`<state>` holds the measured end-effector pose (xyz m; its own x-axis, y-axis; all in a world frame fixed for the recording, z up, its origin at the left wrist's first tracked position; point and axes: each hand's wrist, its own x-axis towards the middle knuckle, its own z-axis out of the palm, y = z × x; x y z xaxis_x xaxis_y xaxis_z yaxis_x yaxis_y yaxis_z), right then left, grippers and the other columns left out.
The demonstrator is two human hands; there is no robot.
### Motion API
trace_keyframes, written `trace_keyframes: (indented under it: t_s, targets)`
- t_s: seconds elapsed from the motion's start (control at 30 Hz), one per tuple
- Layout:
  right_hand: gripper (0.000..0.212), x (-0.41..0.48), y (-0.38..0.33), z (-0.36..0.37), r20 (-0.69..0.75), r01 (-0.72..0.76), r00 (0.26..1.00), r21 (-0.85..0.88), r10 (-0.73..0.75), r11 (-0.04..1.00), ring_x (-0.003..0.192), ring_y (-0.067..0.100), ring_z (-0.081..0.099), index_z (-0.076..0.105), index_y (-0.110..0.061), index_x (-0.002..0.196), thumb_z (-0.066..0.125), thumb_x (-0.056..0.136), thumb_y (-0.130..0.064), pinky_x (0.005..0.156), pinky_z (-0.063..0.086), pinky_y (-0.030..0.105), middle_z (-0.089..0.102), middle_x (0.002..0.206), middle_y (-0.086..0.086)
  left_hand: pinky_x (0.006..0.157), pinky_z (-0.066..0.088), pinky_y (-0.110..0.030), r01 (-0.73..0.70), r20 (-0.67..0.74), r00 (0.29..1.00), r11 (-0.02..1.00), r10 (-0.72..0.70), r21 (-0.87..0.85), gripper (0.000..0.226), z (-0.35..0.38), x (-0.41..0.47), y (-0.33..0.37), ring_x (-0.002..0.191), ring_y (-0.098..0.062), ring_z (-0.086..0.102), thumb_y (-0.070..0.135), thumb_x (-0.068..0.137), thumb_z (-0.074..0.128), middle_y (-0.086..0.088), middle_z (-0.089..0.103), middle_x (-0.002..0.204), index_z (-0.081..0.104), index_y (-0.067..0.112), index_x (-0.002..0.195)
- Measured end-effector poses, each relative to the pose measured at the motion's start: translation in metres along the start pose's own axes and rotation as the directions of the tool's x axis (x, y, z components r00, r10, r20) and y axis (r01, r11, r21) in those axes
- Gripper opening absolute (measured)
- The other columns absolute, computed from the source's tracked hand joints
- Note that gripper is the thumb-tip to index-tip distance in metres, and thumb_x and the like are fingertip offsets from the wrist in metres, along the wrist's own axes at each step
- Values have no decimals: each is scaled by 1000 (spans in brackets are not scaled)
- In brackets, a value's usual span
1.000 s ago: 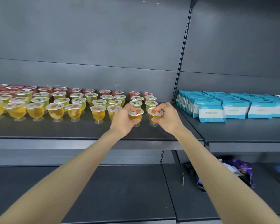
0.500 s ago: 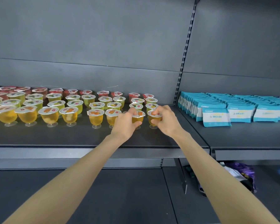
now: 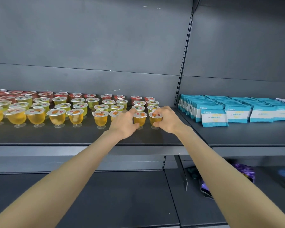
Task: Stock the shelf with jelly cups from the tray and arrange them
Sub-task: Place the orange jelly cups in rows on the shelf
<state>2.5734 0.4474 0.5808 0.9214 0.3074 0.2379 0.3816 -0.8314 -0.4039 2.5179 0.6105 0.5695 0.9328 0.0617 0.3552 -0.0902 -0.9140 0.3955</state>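
Now, seen from the head camera, the left hand [image 3: 124, 122] grasps a yellow cup [image 3: 139, 118] in the front row of the shelf [image 3: 64, 136], with the fingers curled round its side. The right hand [image 3: 167, 120] grasps a second yellow cup [image 3: 155, 118] just beside the first one, near the right end of the shelf. Both cups are upright. Many other jelly cups [image 3: 59, 111] fill the shelf to the left: yellow ones at its front, green ones in its middle, red ones at its back wall. Past the right end of the shelf, blue packets [image 3: 237, 111] stand in rows.
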Motion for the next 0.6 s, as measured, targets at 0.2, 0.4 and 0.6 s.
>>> trace_keyframes:
  t_s: [0.2,0.4,0.6]
  targets:
    - [46,-30,-25,-24,-81,59,995,1,-59,998,121,27,47,50,-15,133,63,89,-20,97,42,34,38,140,7,83,46,-31,-54,-91,994,998,55,15,48,-47,-28,8,108,-27,59,25,90,60,-10,54,132,46,15,134]
    - [43,-80,-63,-37,-147,188,972,26,-182,982,122,29,46,49,-12,132,59,91,-21,100,41,39,38,139,8,91,47,-38,-72,-155,985,996,79,51,50,-87,-81,4,113,-29,54,32,89,59,-11,51,132,44,19,135]
    - [44,-141,-103,-20,-194,255,951,60,-239,965,126,28,42,47,-14,133,59,91,-23,100,41,39,36,142,5,98,40,-46,-81,-206,973,988,108,135,54,-112,-160,-18,119,-33,46,32,87,62,-11,53,128,44,16,136]
